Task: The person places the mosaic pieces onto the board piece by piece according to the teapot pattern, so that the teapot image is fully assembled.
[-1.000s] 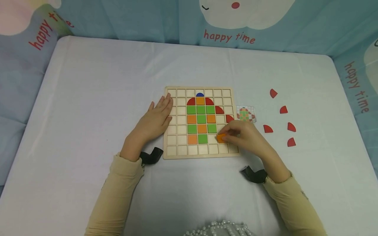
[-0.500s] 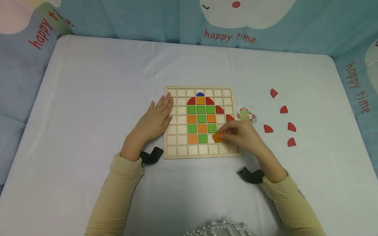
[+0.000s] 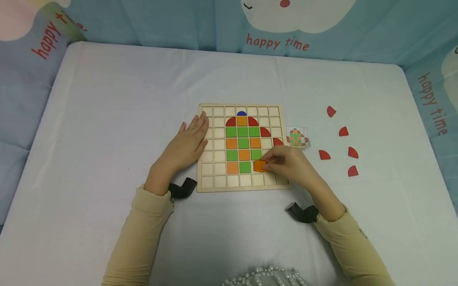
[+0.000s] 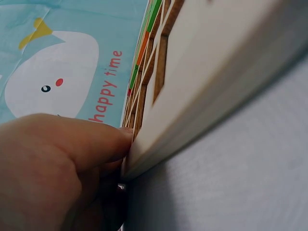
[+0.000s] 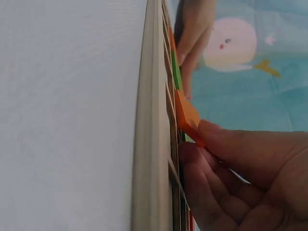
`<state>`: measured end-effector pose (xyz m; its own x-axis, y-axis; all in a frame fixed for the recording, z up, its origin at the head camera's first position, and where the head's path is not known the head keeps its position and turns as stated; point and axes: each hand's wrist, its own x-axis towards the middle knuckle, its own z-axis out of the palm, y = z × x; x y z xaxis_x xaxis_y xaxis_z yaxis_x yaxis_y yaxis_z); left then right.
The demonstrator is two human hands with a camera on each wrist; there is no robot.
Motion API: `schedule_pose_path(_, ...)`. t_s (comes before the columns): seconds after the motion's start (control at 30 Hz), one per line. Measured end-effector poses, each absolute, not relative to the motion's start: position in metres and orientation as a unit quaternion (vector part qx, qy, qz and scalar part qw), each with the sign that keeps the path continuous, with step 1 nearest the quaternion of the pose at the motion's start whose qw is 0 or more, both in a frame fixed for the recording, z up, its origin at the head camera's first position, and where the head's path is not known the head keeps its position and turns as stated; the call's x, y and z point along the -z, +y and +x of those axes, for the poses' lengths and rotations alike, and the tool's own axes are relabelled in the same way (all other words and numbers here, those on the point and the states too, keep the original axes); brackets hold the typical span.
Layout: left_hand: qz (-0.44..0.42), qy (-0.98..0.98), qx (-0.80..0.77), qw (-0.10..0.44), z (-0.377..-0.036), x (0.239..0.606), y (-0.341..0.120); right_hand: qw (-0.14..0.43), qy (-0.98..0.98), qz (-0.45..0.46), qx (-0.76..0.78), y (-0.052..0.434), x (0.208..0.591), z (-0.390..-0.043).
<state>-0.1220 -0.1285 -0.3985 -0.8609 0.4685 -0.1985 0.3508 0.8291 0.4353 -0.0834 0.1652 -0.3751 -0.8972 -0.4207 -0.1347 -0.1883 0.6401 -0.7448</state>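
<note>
A wooden grid board (image 3: 233, 181) lies on the table, with green, orange, red and blue pieces in its cells. My right hand (image 3: 291, 163) pinches an orange square tile (image 3: 259, 166) between thumb and fingers. That tile is over the cell right of the lowest green square (image 3: 245, 167); in the right wrist view it looks tilted, one edge at the grid. My left hand (image 3: 186, 147) rests at the board's left edge with its fingers extended over the rim. In the left wrist view its thumb (image 4: 103, 144) touches the board's side; the other fingers are mostly hidden.
A small printed pattern card (image 3: 297, 137) lies against the board's right side. Several loose red quarter-circle pieces (image 3: 324, 155) are scattered farther right. A pearl-like bead string (image 3: 264, 274) shows at the bottom edge. Blue printed curtain (image 3: 161, 24) borders the white table.
My right hand has moved a little left with the orange square tile, from the column beside to the cell next to the green square. My left hand has stayed in place.
</note>
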Motion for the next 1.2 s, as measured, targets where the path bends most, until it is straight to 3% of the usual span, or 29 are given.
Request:
schedule_pose_path(0.6, 0.216, 0.944, -0.198, 0.154, -0.123, 0.396, -0.128, 0.134, 0.888, -0.185, 0.4, 0.171, 0.374, -0.087)
schedule_pose_path(0.83, 0.215, 0.944, -0.198, 0.154, -0.123, 0.397, -0.128, 0.167, 0.884, -0.182, 0.396, 0.167, 0.373, -0.085)
schedule_pose_path(1.2, 0.217, 0.943, -0.2, 0.153, -0.122, 0.398, -0.129, 0.114, 0.907, -0.137, 0.381, 0.203, 0.369, -0.087)
